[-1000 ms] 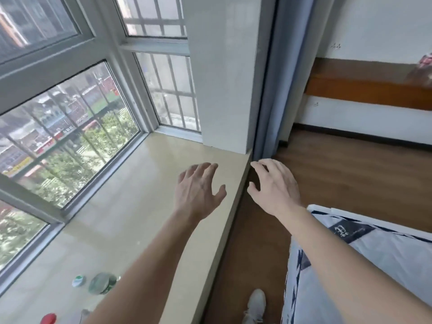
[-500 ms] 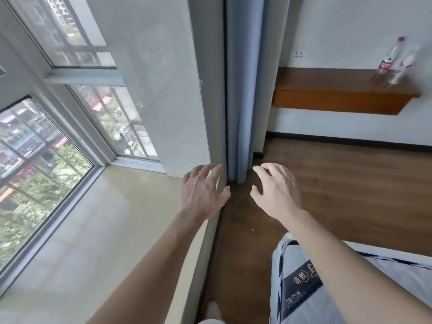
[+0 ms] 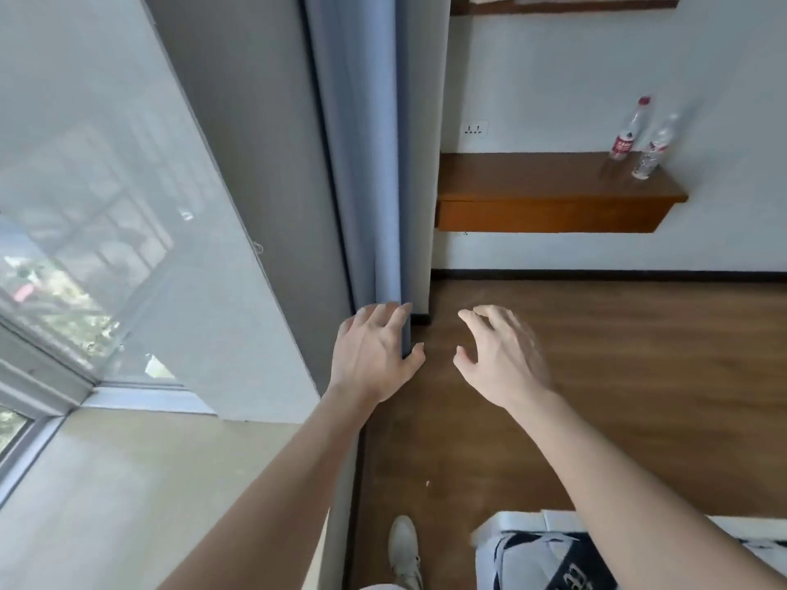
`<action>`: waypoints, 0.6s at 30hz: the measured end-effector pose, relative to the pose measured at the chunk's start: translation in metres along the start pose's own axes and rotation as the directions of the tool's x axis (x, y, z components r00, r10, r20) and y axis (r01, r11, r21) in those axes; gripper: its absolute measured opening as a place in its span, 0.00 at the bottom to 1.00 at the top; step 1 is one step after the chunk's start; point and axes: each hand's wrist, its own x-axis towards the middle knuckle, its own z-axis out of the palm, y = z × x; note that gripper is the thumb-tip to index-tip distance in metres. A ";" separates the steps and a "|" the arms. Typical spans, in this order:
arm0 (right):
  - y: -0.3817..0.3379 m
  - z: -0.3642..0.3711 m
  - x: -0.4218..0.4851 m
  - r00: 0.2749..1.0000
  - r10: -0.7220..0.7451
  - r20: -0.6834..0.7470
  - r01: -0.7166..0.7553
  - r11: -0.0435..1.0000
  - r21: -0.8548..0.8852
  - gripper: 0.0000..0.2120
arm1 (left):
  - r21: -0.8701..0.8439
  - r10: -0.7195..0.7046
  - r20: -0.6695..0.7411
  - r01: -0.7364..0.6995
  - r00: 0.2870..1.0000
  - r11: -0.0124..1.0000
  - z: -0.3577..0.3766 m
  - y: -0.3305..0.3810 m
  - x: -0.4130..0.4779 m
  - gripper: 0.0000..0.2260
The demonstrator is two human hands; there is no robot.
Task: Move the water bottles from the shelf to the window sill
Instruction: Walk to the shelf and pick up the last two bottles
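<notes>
With both the left hand [image 3: 374, 355] and right hand [image 3: 502, 359] spread and empty, cross to the shelf [image 3: 549, 193], where 2 bottles [image 3: 639, 138] stand upright, close together, and grip each around its middle.

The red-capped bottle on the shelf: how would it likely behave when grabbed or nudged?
The red-capped bottle is tall and narrow, so a sideways nudge would probably tip it, perhaps into the clear bottle close beside it. It looks like thin clear plastic, so likely light and squeezable. Its fill level cannot be judged.
</notes>
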 end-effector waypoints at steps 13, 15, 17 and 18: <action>0.055 0.026 0.165 0.993 0.115 0.021 -0.113 0.991 -0.074 0.26 | 0.004 0.152 0.083 -0.153 0.985 0.988 0.033 -0.001 0.200 0.27; 0.067 0.032 0.177 0.989 0.144 0.033 -0.141 0.987 -0.079 0.26 | 0.017 0.167 0.105 -0.170 0.980 0.985 0.041 0.001 0.221 0.27; 0.079 0.036 0.190 0.984 0.172 0.041 -0.169 0.983 -0.077 0.25 | 0.011 0.179 0.116 -0.182 0.977 0.983 0.051 0.003 0.242 0.26; 0.087 0.037 0.197 0.981 0.187 0.043 -0.183 0.980 -0.074 0.25 | 0.005 0.188 0.116 -0.190 0.975 0.982 0.056 0.005 0.252 0.26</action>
